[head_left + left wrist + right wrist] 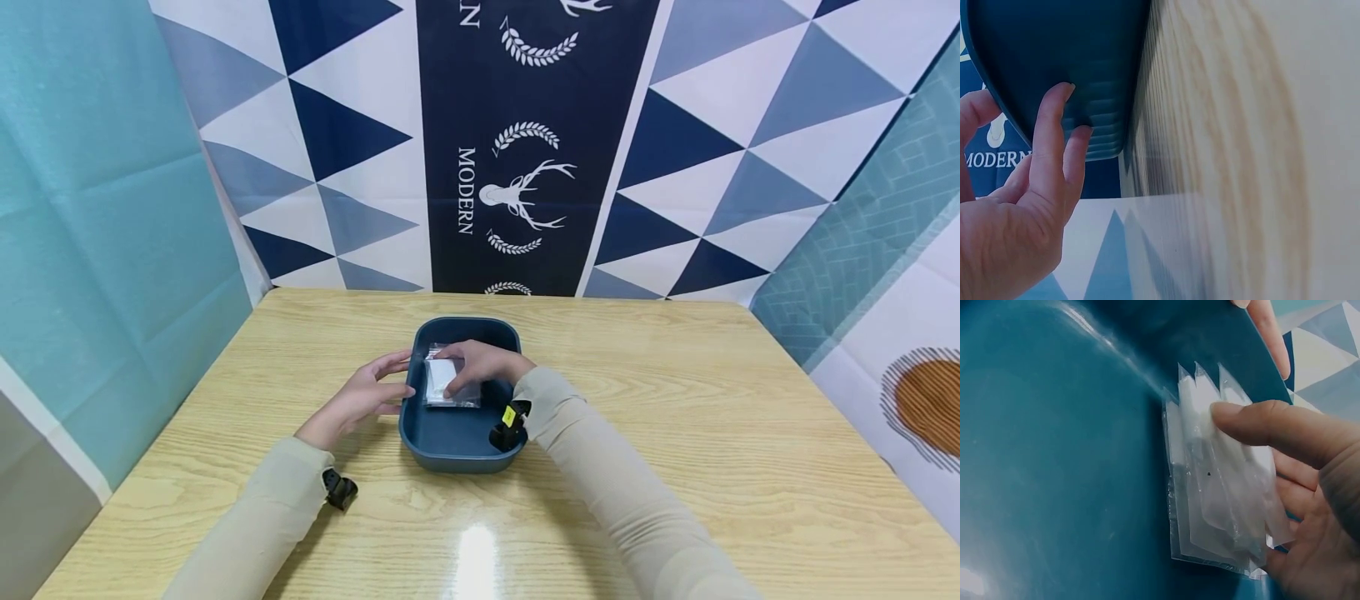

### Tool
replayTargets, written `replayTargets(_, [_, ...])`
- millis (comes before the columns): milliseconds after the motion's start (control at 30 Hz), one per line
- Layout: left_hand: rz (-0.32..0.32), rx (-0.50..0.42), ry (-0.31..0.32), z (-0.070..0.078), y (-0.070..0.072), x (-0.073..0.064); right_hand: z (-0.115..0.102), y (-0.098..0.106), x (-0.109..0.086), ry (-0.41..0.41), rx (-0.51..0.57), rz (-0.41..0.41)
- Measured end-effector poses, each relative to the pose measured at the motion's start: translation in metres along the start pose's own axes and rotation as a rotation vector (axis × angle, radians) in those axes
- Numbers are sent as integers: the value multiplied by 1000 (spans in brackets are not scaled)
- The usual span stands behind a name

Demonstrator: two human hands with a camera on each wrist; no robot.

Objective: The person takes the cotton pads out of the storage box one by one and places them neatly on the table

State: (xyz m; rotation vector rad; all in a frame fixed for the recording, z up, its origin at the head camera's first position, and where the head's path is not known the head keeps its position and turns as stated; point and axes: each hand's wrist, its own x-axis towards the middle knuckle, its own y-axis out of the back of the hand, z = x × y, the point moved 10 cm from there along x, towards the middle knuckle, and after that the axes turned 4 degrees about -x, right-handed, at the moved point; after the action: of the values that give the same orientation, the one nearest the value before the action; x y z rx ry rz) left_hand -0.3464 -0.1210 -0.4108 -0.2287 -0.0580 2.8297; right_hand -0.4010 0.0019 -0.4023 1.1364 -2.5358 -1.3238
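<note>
A dark blue rectangular bin [450,437] stands on the table with its mouth upward. My right hand [480,365] reaches inside it and grips a stack of clear plastic packets [1216,487] with white contents. In the right wrist view, the thumb presses on the packets' near face while the other fingers lie behind them. What the white contents are does not show. At the bin's left side is my left hand [363,396], with its thumb at the rim. Its fingertips [1060,94] rest against the outer wall in the left wrist view.
The light wood table [660,467] extends on both sides of the bin. A patterned cloth [360,142] with triangles and a black deer strip hangs behind it. Black wrist cameras sit on both cuffs, the right one [510,429] overlapping the bin's near right rim.
</note>
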Motion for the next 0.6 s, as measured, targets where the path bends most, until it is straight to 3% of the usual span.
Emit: replayTargets(600, [15, -14, 12, -1, 0, 0, -10, 21, -8, -1, 19, 71])
